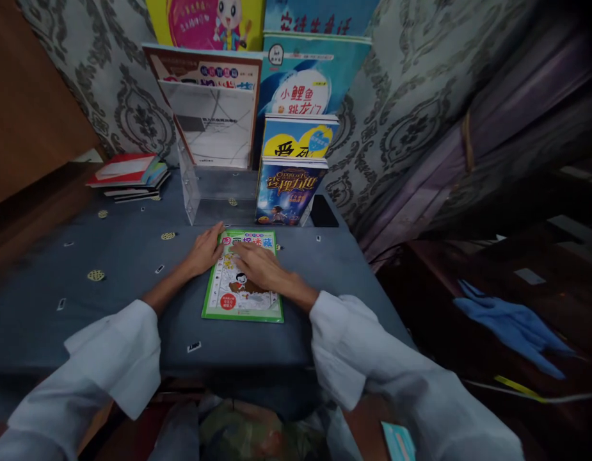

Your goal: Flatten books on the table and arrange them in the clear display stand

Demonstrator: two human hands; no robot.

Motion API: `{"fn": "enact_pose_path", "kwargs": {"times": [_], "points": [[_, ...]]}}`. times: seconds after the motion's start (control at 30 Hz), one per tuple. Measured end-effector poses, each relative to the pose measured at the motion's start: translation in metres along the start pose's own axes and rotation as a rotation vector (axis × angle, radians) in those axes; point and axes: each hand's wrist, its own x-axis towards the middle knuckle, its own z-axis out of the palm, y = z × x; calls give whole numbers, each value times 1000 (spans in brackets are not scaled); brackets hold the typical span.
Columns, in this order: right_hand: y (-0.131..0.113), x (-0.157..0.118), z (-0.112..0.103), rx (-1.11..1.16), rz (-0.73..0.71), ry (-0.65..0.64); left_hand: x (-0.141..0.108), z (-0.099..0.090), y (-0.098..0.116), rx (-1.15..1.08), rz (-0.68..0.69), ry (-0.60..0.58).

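A green-bordered children's picture book (257, 307) lies face up near the front of the grey tablecloth. My right hand (261, 264) rests on the upper part of its cover, fingers stretched to the left across the title area. Beside the book's upper left edge, my left hand (207, 250) lies with its fingers pointing forward, touching or very near that edge. Neither hand is wrapped round anything. Part of the cover drawing is hidden under my right hand.
Just behind stands a clear tiered book rack (192, 192). A blue book (290, 192) fills its lower right slot, and several more books rise behind. A stack of books (127, 173) lies to the left, a black phone-like slab (324, 211) to the right. Blue cloth (511, 320) lies beyond the table's right edge.
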Motion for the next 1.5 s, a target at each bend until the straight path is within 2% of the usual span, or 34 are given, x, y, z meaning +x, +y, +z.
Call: {"fn": "enact_pose_path", "kwargs": {"times": [0.1,0.23,0.33,0.47,0.63,0.93,1.07,1.27,1.5], "points": [[3,31,25,57,-145,-2,-3,5,-8,1,51,29],[19,41,43,42,-163,-12,-5,5,-6,38,54,52],[41,26,39,7,-96,-11,-5,4,-2,71,31,59],[73,-4,23,-14,32,9,-5,1,2,94,32,40],[98,-21,14,101,77,35,-4,-1,3,155,23,-20],[117,-14,14,354,84,51,1,-19,13,331,51,-335],[119,-14,13,398,82,62,9,-12,31,361,125,-393],[115,-10,12,393,98,52,17,4,64,332,350,-432],[112,-10,12,366,112,59,-4,7,81,223,550,-463]]}}
